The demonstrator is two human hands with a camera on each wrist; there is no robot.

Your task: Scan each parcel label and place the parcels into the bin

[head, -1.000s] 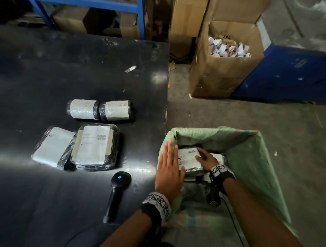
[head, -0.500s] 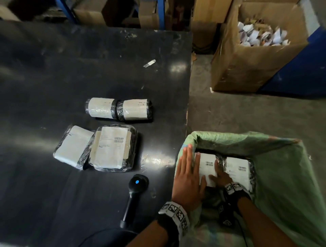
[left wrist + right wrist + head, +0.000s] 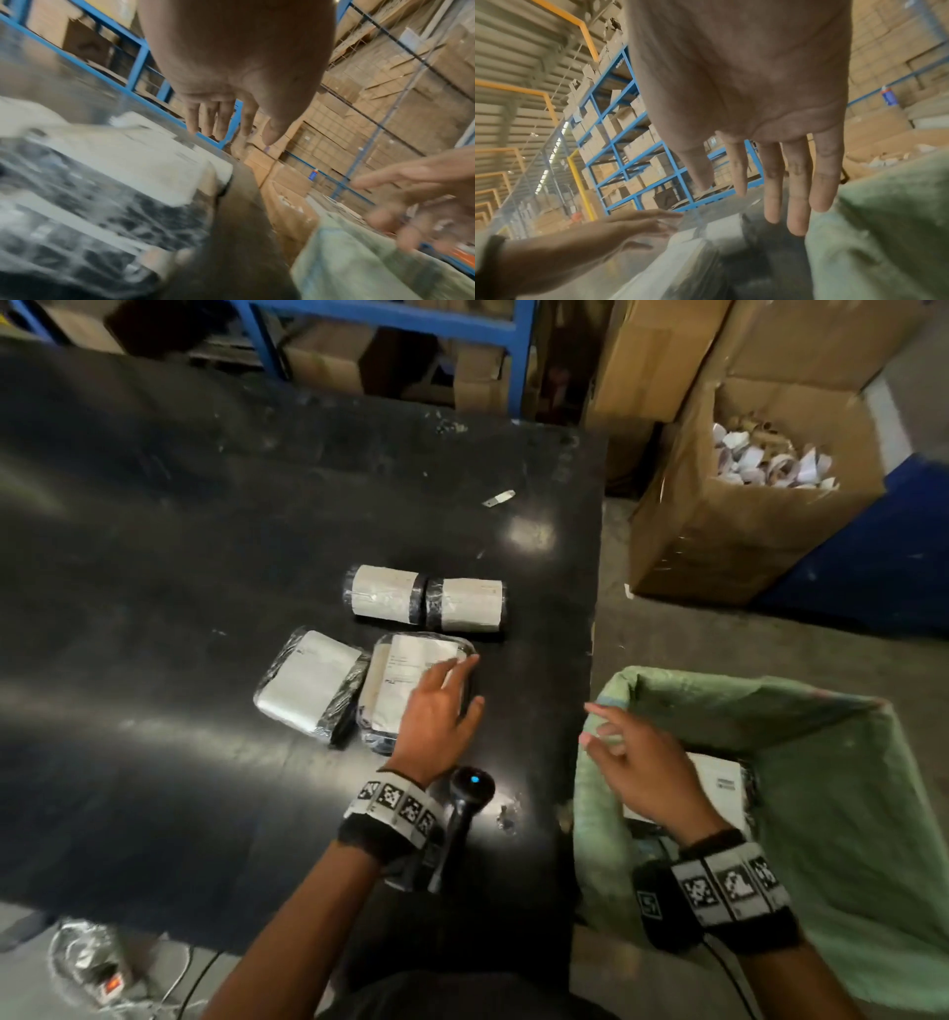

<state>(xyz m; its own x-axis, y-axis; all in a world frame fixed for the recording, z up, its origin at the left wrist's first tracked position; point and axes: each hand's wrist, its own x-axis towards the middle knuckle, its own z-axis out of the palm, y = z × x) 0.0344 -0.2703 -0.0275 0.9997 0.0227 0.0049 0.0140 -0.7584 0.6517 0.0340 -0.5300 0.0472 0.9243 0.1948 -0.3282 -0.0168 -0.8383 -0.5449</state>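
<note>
Several black-wrapped parcels with white labels lie on the black table (image 3: 154, 608): a flat parcel (image 3: 405, 680), a second flat one (image 3: 308, 685) to its left, and two rolled ones (image 3: 385, 593) (image 3: 470, 603) behind. My left hand (image 3: 441, 695) (image 3: 226, 123) hovers with straight fingers over the near flat parcel (image 3: 123, 160); whether it touches is unclear. My right hand (image 3: 621, 742) (image 3: 777, 192) is open above the left rim of the green sack bin (image 3: 821, 711) (image 3: 885, 233). A labelled parcel (image 3: 719, 783) lies inside the bin. The black handheld scanner (image 3: 470, 793) lies on the table between my wrists.
An open cardboard box (image 3: 744, 526) of paper scraps stands on the floor behind the bin, next to a blue container (image 3: 883, 557). Blue shelving (image 3: 390, 331) with cartons runs behind the table. A small white scrap (image 3: 498, 498) lies on the table's far right.
Both hands have left the parcels in the bin. The left hand moved left onto the table above the flat parcel; the right hand rose to the bin's left rim.
</note>
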